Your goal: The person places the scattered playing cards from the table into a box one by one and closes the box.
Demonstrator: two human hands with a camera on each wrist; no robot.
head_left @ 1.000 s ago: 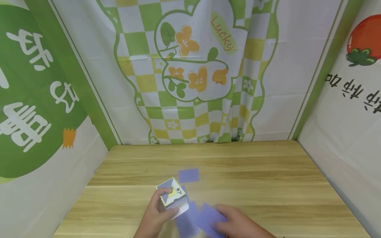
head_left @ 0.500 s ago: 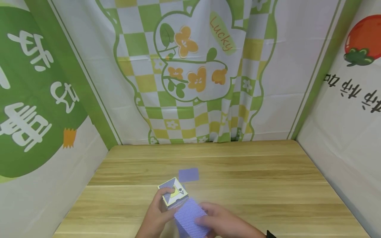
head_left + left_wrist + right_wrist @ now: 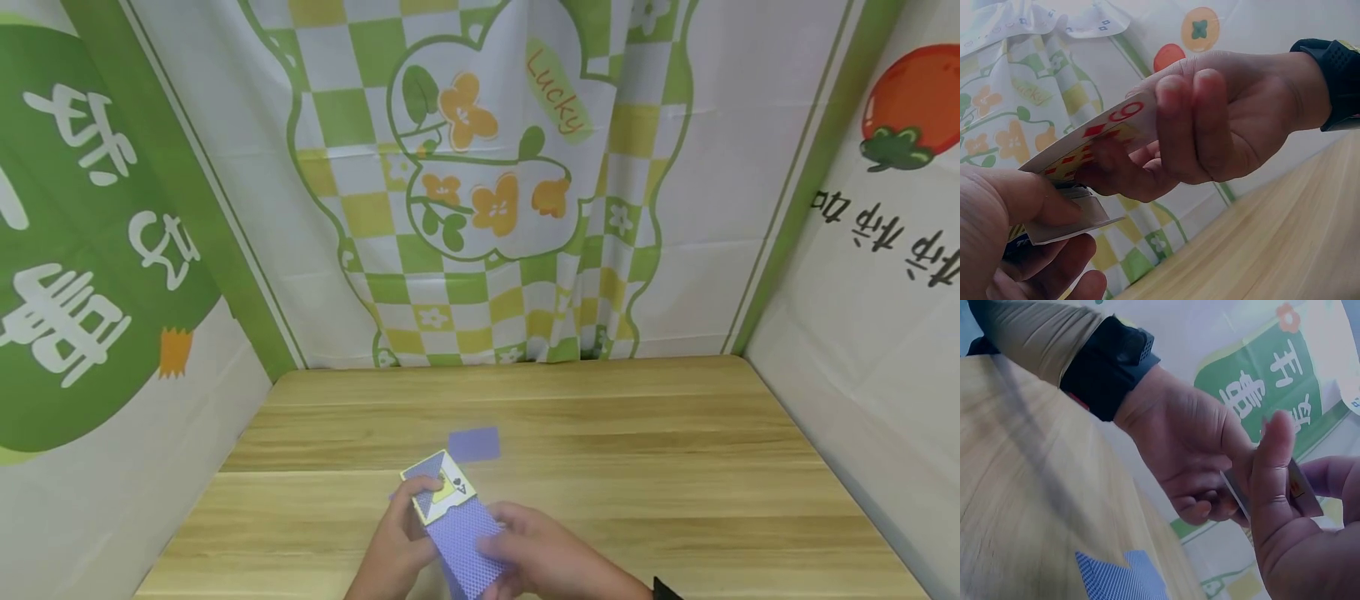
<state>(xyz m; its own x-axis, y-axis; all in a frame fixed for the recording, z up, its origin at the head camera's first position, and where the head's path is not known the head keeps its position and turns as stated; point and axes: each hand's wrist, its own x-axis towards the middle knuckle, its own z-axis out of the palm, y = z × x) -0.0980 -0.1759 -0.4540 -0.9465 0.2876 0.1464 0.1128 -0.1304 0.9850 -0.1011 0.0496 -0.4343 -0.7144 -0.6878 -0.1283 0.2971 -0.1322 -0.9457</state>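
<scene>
My left hand (image 3: 401, 537) grips a playing card box (image 3: 459, 498) with an ace of spades on its face. A white flap (image 3: 1072, 219) hangs at the box's near end in the left wrist view. With thumb and fingers my right hand (image 3: 543, 546) holds blue-backed playing cards (image 3: 465, 540). Their far end meets the box's mouth; how far inside they are, I cannot tell. Red diamonds show on the underside of the cards (image 3: 1107, 134). From the right wrist, my right hand (image 3: 1307, 553) and left hand (image 3: 1194, 434) stand close together around the cards.
One blue-backed card (image 3: 474, 444) lies on the wooden table (image 3: 637, 450) beyond the box. More blue-backed cards (image 3: 1124, 576) lie on the table below the hands. Printed curtains (image 3: 495, 333) stand behind the table and on both sides.
My right hand has brought the cards leftward and up to the box's mouth, lining them up with it. My left hand has shifted slightly right with the box. The far card stays put.
</scene>
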